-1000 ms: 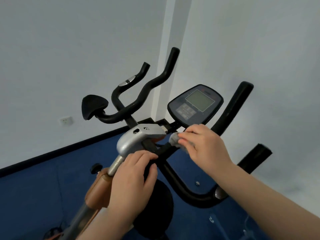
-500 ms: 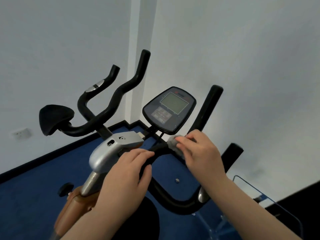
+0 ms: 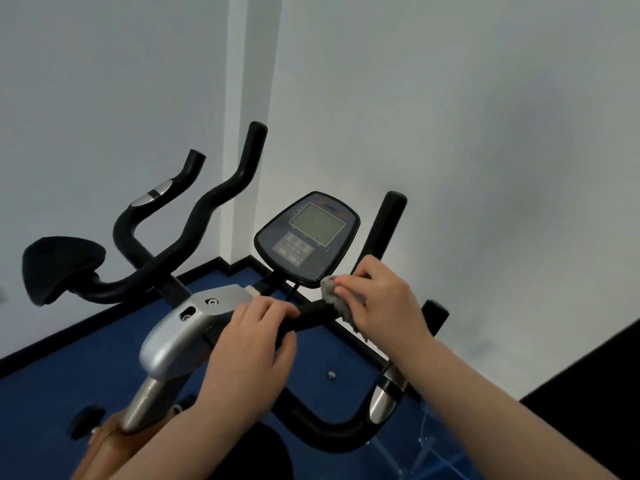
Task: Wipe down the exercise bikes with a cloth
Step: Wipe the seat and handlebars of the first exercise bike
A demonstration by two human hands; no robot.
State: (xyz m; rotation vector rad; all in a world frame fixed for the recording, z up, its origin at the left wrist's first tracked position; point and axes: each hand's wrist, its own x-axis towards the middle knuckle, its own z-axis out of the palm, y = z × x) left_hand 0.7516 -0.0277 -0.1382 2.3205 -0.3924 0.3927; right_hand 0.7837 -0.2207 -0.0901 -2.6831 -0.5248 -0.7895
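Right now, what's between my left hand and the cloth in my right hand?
In the head view, a short bare stretch of black handlebar separates the left hand from the grey cloth held by the right hand.

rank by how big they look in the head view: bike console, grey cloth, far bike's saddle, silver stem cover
1. silver stem cover
2. bike console, saddle: look alike; the saddle is farther
3. grey cloth, mostly hidden by the right hand

Blue floor under the bikes

The blue floor (image 3: 79,368) carries the near exercise bike (image 3: 180,337); a second bike (image 3: 156,265) stands farther left, and a small round metal piece (image 3: 332,375) lies on it.
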